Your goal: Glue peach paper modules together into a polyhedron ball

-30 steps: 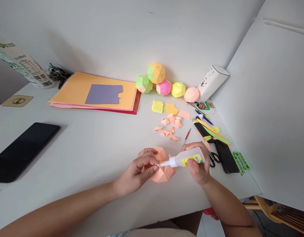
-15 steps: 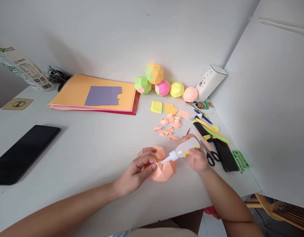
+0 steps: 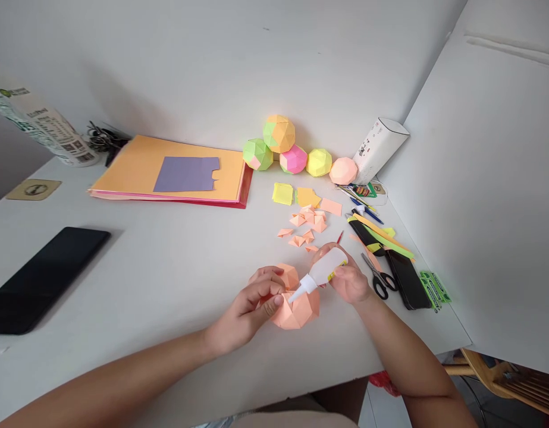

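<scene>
My left hand [image 3: 251, 306] pinches the left edge of a peach folded-paper ball [image 3: 296, 312], open at the top and made of joined facets. In my right hand [image 3: 350, 279] is a white glue bottle [image 3: 325, 267], tilted down to the left. Its narrow nozzle meets the paper close to my left thumb; whether glue is coming out I cannot tell. Beyond the ball lie several small folded peach paper pieces [image 3: 307, 219]. My left fingers hide part of the ball's left side.
Finished paper balls [image 3: 278, 134] stand along the wall. Paper sheets [image 3: 135, 166] lie at back left, a black phone [image 3: 46, 279] at left. Scissors [image 3: 380, 279], a dark phone [image 3: 408, 279] and paper strips [image 3: 385, 236] are at right, near a white box [image 3: 381, 148].
My right hand has shifted slightly left with the glue bottle, and the nozzle tip has moved a little down and left on the paper. My left hand stays in place.
</scene>
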{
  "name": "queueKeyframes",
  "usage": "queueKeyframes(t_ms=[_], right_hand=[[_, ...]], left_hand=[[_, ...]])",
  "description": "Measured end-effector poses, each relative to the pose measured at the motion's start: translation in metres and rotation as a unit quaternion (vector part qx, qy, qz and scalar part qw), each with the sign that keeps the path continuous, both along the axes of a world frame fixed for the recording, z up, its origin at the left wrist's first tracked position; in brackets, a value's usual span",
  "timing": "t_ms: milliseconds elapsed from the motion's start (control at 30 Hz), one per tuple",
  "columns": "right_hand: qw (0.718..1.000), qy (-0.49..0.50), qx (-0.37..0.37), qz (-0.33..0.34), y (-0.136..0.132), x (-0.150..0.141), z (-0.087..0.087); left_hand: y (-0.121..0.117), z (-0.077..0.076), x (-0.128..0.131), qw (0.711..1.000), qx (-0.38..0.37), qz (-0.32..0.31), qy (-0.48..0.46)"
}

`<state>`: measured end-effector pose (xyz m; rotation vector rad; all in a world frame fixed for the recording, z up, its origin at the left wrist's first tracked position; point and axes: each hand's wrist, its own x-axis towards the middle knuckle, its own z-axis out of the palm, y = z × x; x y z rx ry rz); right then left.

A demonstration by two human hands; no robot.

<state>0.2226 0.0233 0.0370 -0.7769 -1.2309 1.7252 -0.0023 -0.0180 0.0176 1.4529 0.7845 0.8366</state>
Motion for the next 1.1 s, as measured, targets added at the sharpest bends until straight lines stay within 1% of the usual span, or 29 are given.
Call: queueKeyframes(t_ms=[200,467,600,733,900,1000,1100], right_hand=[[0.999,0.011,0.020,0.023,0.006,0.003,-0.005],[0.998,-0.017,0.061,-0.006,0.006,0.005,-0.008],[0.997,-0.008,0.079,-0.019,0.007,0.004,-0.010],[0.997,0.028,0.069,-0.027,0.008,0.004,-0.006],[0.998,0.042,0.053,0.016,0.008,0.006,-0.004],[0.997,0.033,0.049,0.042,0.009,0.007,-0.008],[0.997,0.029,0.044,0.049,0.010,0.006,-0.013]], left_hand=[[0.001,-0.001,0.000,1.000,-0.009,0.003,-0.002],[0.001,-0.001,0.001,1.000,-0.011,0.007,-0.005],[0.000,-0.001,0.000,1.000,-0.021,0.007,-0.006],[0.000,-0.001,0.000,1.000,-0.019,0.011,-0.006],[0.000,0.000,0.000,1.000,-0.015,0.006,-0.009],[0.000,0.001,0.000,1.000,-0.016,0.001,-0.009],[0.000,0.001,0.000,1.000,-0.019,-0.003,-0.008]])
